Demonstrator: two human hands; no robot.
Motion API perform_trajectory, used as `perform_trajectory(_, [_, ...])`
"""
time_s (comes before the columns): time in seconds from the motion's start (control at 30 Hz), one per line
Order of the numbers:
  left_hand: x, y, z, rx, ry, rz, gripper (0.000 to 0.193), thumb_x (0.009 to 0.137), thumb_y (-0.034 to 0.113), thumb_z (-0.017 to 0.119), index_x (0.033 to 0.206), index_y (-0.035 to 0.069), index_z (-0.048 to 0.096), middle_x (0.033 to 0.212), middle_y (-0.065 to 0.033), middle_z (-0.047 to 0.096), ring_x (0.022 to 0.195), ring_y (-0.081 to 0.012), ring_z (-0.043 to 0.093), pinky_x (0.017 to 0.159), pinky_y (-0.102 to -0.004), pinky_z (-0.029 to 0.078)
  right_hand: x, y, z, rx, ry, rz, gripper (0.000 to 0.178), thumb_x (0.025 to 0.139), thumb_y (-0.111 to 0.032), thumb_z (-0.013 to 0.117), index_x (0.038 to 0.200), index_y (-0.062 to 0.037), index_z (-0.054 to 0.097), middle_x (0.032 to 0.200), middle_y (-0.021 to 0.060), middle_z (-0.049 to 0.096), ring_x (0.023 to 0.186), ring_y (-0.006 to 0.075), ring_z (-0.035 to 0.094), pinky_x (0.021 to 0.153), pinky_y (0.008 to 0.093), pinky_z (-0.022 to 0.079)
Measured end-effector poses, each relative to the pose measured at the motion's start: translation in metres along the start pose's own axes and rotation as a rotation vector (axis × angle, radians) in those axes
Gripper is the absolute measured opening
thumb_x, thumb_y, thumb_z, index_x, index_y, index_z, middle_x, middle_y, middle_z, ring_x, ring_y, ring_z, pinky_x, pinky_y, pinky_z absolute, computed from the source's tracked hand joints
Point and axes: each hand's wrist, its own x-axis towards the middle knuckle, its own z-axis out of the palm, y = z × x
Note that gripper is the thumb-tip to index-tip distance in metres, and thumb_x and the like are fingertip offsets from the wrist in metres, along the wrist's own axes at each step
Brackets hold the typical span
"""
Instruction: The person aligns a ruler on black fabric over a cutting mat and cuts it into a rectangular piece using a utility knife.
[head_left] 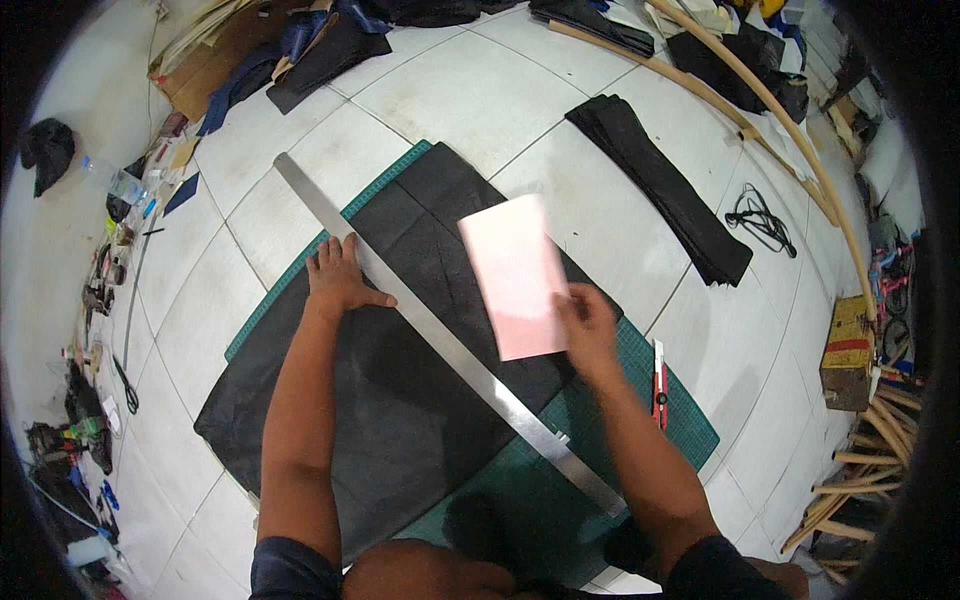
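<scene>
A long metal ruler [440,335] lies diagonally across a black sheet of fabric-like material [390,420], which is spread over a green cutting mat [660,435]. My left hand [340,280] rests on the ruler's upper part and the black sheet, its fingers spread and thumb stretched out. Between the fingers and thumb of my right hand [588,325] is the right edge of a pale pink rectangular sheet [512,280], held over the black material to the right of the ruler. A red utility knife [660,392], its blade out, lies on the mat's right edge.
On the white tiled floor [470,80], a stack of black strips [660,190] and a tangled black cord [765,222] lie at far right. A cardboard box [848,355] and wooden poles [870,480] line the right side. Scissors [125,388] lie among clutter on the left.
</scene>
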Motion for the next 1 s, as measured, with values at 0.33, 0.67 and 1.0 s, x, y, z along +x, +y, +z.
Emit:
perform_trajectory(0.33, [-0.014,0.005,0.015,-0.01,-0.003,0.046,0.117,0.056,0.063,0.089,0.146,0.001,0.046,0.158,-0.0228,0.035,0.149,-0.0385,0.028,0.12,-0.0618,0.018,-0.085,0.066,-0.148,-0.859,0.287,0.137,0.071,0.078,-0.045,0.084,0.125,0.0012,0.056,0.114,0.0225,0.059,0.106,0.0381,0.06,0.091,0.0473,0.05])
perform_trajectory(0.67, [-0.034,0.027,0.009,0.108,-0.152,0.031,0.157,0.044,0.075,0.088,0.152,-0.014,0.018,0.16,-0.0329,0.022,0.152,-0.0454,0.015,0.12,-0.0642,0.011,-0.142,0.116,-0.156,-0.578,0.334,0.222,0.045,0.084,-0.032,0.082,0.106,0.0022,0.062,0.102,0.0163,0.061,0.089,0.0305,0.062,0.08,0.043,0.05])
perform_trajectory(1.0, [-0.023,0.043,0.003,0.177,-0.221,0.003,0.156,0.045,0.072,0.09,0.152,-0.015,0.019,0.159,-0.0329,0.024,0.15,-0.0462,0.021,0.119,-0.0633,0.018,-0.069,0.016,-0.08,-0.167,0.128,0.186,0.047,0.098,-0.027,0.065,0.131,-0.004,0.041,0.1,0.0141,0.065,0.08,0.0224,0.068,0.059,0.0345,0.052])
